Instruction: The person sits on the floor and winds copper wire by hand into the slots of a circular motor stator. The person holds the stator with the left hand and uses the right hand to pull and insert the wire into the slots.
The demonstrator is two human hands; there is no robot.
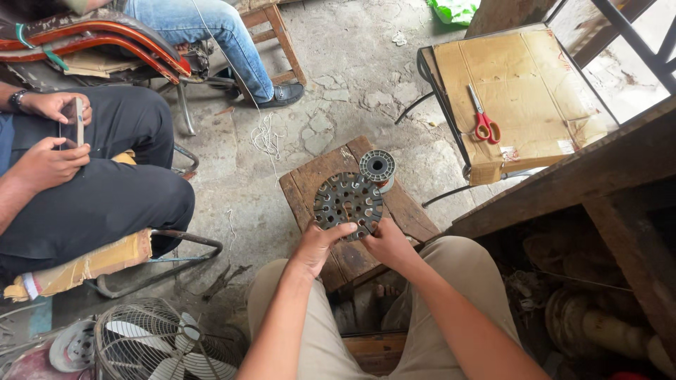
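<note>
Item: round slotted metal core (pixel 348 204), dark grey, disc-shaped, with a ring of radial slots and a pattern of round holes about a central bore. It is held tilted above a small wooden stool (pixel 405 211), at the middle of the scene, just near of a grey wire spool (pixel 377 167) that stands on the stool's far edge.

Holding: the core's near-left rim is gripped by the left hand (pixel 318 243), fingers curled over the edge; its near-right rim is grasped by the right hand (pixel 389 243), thumb against the face.

Condition: the slots appear bare; no winding is seen in them, and no wire is seen led from the spool to the core. The work is judged to be at an early stage, with the core only being positioned or inspected and the slots left to be filled.

Surroundings: red-handled scissors (pixel 483 121) on a cardboard-covered chair (pixel 535 84) at far right; a caged fan (pixel 158 341) at near left; a seated person with a phone (pixel 79 121) at left.
</note>
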